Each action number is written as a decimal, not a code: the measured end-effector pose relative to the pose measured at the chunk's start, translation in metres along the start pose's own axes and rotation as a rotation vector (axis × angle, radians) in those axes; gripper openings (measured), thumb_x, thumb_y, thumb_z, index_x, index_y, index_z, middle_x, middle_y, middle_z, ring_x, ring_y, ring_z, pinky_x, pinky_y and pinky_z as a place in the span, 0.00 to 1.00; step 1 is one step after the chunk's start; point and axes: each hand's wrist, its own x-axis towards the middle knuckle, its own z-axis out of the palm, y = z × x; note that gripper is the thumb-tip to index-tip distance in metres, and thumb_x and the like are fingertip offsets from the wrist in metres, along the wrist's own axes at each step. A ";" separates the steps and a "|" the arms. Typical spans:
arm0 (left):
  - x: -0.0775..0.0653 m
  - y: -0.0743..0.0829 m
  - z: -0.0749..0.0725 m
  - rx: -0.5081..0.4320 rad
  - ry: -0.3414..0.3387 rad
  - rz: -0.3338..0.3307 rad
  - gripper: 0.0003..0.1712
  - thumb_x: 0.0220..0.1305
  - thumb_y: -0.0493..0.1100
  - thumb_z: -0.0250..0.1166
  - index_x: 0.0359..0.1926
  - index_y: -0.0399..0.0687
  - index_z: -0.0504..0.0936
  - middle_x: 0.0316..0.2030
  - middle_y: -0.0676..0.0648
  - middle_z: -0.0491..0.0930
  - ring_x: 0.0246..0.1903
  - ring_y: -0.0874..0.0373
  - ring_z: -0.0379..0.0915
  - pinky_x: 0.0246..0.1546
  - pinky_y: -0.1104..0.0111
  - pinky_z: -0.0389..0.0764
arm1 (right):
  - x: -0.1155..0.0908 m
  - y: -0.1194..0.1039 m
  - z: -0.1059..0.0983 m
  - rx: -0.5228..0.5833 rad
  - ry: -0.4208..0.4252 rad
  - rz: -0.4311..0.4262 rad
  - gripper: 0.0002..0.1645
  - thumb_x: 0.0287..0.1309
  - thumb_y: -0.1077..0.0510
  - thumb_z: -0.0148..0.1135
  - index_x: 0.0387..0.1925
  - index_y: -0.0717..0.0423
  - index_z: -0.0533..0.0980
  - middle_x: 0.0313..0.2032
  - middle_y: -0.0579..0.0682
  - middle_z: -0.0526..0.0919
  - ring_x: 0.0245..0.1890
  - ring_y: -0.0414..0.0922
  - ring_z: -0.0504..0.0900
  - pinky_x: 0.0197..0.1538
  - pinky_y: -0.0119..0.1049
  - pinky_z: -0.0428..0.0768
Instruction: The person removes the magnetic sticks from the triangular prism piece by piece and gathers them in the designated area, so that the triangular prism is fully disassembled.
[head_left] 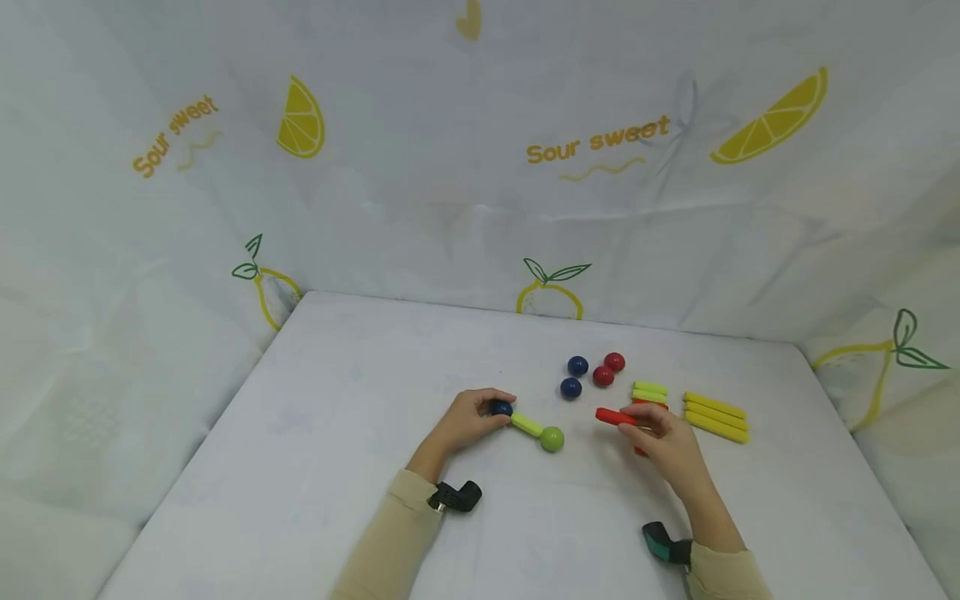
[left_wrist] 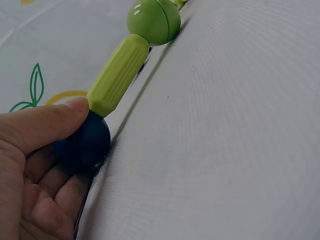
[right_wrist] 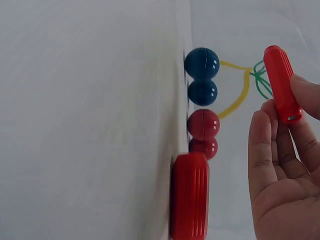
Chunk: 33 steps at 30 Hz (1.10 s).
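My left hand (head_left: 467,423) pinches a dark blue ball (left_wrist: 90,142) between thumb and fingers. Joined to that ball is a yellow-green ribbed rod (left_wrist: 117,77), with a green ball (left_wrist: 154,21) at its other end. In the head view this joined piece lies on or just above the white table. To the right, my right hand (head_left: 670,446) holds a short red ribbed rod (right_wrist: 281,82) above the table, gripped near one end. Its free end points left, toward the green ball, with a gap between. Another red rod (right_wrist: 190,197) lies on the table, partly hidden by the hand in the head view.
Two blue balls (head_left: 571,388) and two red balls (head_left: 603,376) sit behind the hands. Two short yellow-green rods (head_left: 649,389) lie beyond my right hand. Farther right are three longer yellow rods (head_left: 716,417) side by side. A lemon-print curtain (head_left: 420,167) hangs behind the table (head_left: 360,375).
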 end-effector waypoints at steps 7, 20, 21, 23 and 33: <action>0.000 0.000 0.000 0.011 0.009 -0.013 0.17 0.60 0.41 0.66 0.51 0.46 0.81 0.53 0.48 0.80 0.56 0.57 0.75 0.56 0.72 0.75 | -0.024 0.025 -0.032 -0.077 0.008 0.046 0.28 0.57 0.44 0.64 0.52 0.59 0.75 0.47 0.54 0.80 0.37 0.23 0.73 0.40 0.17 0.76; 0.001 0.000 0.001 -0.004 0.001 -0.017 0.18 0.60 0.41 0.67 0.51 0.47 0.81 0.53 0.48 0.80 0.57 0.58 0.74 0.56 0.73 0.74 | -0.032 0.051 -0.037 -0.200 -0.041 0.093 0.26 0.55 0.46 0.66 0.48 0.60 0.75 0.47 0.57 0.81 0.36 0.28 0.76 0.37 0.20 0.77; 0.001 0.000 0.001 -0.002 0.000 -0.019 0.18 0.60 0.42 0.67 0.51 0.47 0.81 0.53 0.48 0.80 0.57 0.58 0.74 0.56 0.72 0.74 | -0.032 0.051 -0.037 -0.211 -0.037 0.095 0.26 0.55 0.46 0.66 0.48 0.60 0.75 0.46 0.57 0.82 0.36 0.30 0.77 0.37 0.20 0.77; 0.001 0.000 0.001 -0.001 0.002 -0.018 0.17 0.60 0.42 0.67 0.51 0.48 0.81 0.53 0.48 0.80 0.57 0.57 0.74 0.56 0.72 0.74 | -0.033 0.050 -0.036 -0.231 -0.029 0.096 0.26 0.56 0.46 0.66 0.47 0.61 0.75 0.44 0.57 0.82 0.37 0.36 0.79 0.36 0.19 0.77; 0.001 -0.002 0.001 -0.006 0.003 -0.011 0.17 0.60 0.43 0.67 0.50 0.49 0.82 0.52 0.48 0.80 0.57 0.57 0.74 0.56 0.71 0.75 | -0.034 0.049 -0.033 -0.352 0.016 0.073 0.26 0.54 0.49 0.68 0.45 0.63 0.72 0.39 0.58 0.81 0.36 0.48 0.79 0.32 0.19 0.73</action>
